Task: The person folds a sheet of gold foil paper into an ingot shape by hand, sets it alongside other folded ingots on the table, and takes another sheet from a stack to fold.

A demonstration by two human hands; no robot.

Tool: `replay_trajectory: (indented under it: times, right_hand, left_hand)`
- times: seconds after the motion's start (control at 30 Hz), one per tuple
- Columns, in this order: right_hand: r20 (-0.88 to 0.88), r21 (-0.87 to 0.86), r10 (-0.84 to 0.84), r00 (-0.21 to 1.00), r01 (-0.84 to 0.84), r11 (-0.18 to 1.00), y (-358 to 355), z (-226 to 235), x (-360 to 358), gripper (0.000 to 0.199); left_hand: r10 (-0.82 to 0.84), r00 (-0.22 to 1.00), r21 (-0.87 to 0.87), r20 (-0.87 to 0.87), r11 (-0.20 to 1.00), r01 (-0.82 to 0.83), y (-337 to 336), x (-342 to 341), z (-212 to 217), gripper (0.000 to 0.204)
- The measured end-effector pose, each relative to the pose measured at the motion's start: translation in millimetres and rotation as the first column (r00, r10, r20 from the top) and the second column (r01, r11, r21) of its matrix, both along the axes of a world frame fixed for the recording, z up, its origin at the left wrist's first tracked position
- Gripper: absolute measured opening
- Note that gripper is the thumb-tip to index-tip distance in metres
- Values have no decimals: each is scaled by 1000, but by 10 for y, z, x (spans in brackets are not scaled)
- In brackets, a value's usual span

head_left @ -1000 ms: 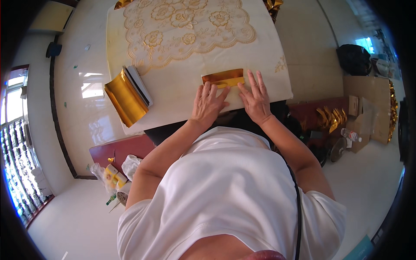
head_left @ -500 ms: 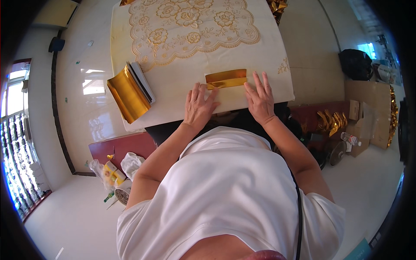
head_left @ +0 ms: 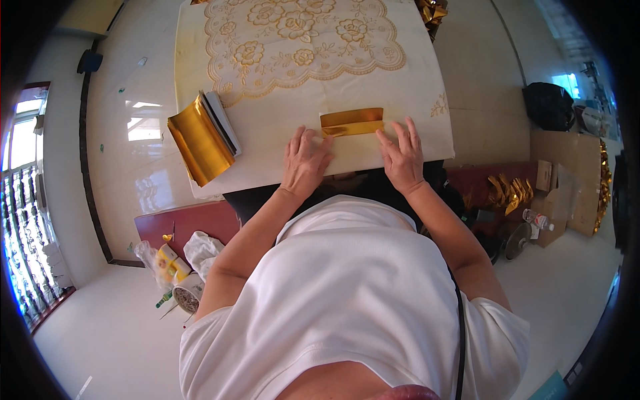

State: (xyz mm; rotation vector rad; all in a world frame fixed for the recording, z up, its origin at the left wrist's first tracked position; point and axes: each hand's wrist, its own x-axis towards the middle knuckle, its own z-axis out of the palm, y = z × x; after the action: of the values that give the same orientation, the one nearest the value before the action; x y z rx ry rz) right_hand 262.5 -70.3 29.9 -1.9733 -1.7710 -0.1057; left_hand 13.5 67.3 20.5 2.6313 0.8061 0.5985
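Observation:
A folded strip of shiny gold foil paper [head_left: 353,121] lies near the front edge of the table, its near part turned up along a lengthwise crease. My left hand [head_left: 305,163] rests at its near left corner, fingers loosely bent and apart, thumb tip close to the foil. At the near right corner is my right hand [head_left: 403,160], fingers spread and stretched forward, with the thumb at the foil's edge. Neither hand grips anything visible. To the left, a stack of gold foil sheets [head_left: 200,140] curves upward beside a dark and white stack [head_left: 223,123].
A cream tablecloth [head_left: 380,87] with gold flower embroidery covers the table. Gold foil pieces [head_left: 510,192] lie on a dark red bench at right, near a cardboard box [head_left: 570,180] and a plastic bottle [head_left: 537,220]. At left, another red bench [head_left: 187,223] holds bags.
My hands have shifted slightly left and nearer me relative to the foil strip. The strip keeps its folded shape, and the whole view has moved a little.

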Motion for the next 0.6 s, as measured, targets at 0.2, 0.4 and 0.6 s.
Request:
replay_trajectory:
  times: [0.2, 0.4, 0.6]
  right_hand:
    - [31, 41, -5, 999, 4, 999, 127, 169, -75, 40]
    - [-53, 70, 115, 992, -111, 991, 420, 183, -252, 39]
    - [-25, 59, 124, 992, -123, 991, 480, 115, -287, 38]
  left_hand:
    - [29, 1000, 8, -8, 1000, -29, -17, -10, 39, 44]
    - [-73, 996, 68, -48, 995, 76, 54, 67, 119, 43]
    - [-115, 993, 65, -7, 991, 115, 109, 246, 163, 50]
